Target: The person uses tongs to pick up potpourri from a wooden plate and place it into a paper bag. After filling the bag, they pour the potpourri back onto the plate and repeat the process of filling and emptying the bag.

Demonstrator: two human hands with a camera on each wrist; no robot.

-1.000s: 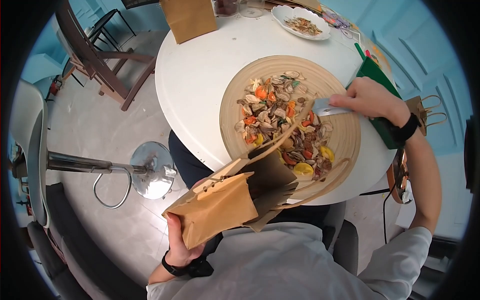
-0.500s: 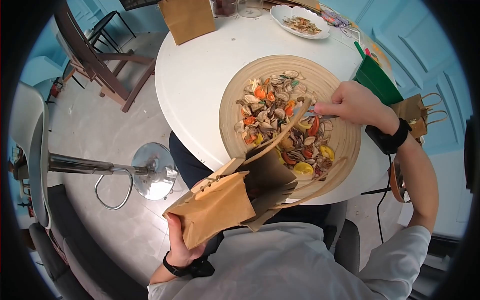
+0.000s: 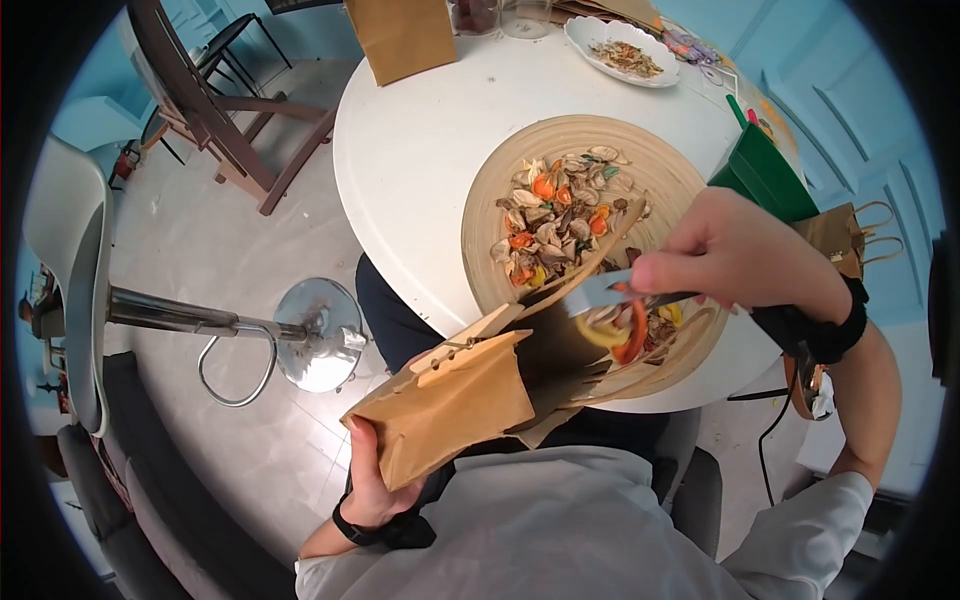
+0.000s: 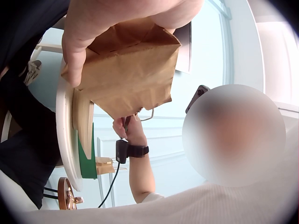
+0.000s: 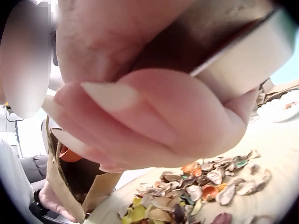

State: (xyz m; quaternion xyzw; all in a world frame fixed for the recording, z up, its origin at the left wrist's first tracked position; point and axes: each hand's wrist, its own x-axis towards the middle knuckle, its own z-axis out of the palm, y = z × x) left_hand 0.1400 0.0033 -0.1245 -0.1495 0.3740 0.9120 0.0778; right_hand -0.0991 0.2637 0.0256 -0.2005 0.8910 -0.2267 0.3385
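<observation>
My left hand (image 3: 372, 482) (image 4: 77, 51) grips the bottom of a brown paper bag (image 3: 455, 402) (image 4: 128, 79), tilted with its mouth towards the round wooden tray (image 3: 482, 215). In my right hand (image 3: 735, 255) (image 4: 134, 129) (image 5: 154, 116) are metal tongs (image 3: 602, 292) (image 5: 243, 60), pinched between thumb and fingers. A red-orange slice (image 3: 632, 335) and a yellow slice (image 3: 598, 333) hang at the tongs, beside the bag's mouth. Dried petals and slices (image 3: 550, 222) (image 5: 205, 186) lie heaped on the tray. The tongs' tips are partly hidden in the right wrist view.
On the white table (image 3: 400, 180) stand another paper bag (image 3: 405, 40), glass jars (image 3: 525, 20), a scalloped plate (image 3: 655, 72) with small bits, and a green container (image 3: 765, 175). A handled paper bag (image 3: 840, 235) stands at the right. A stool (image 3: 180, 312) is on the left.
My right hand has brought the tongs from the tray towards the bag's mouth, with slices lifted off the heap. The left hand keeps its grip on the bag. The head view has shifted slightly.
</observation>
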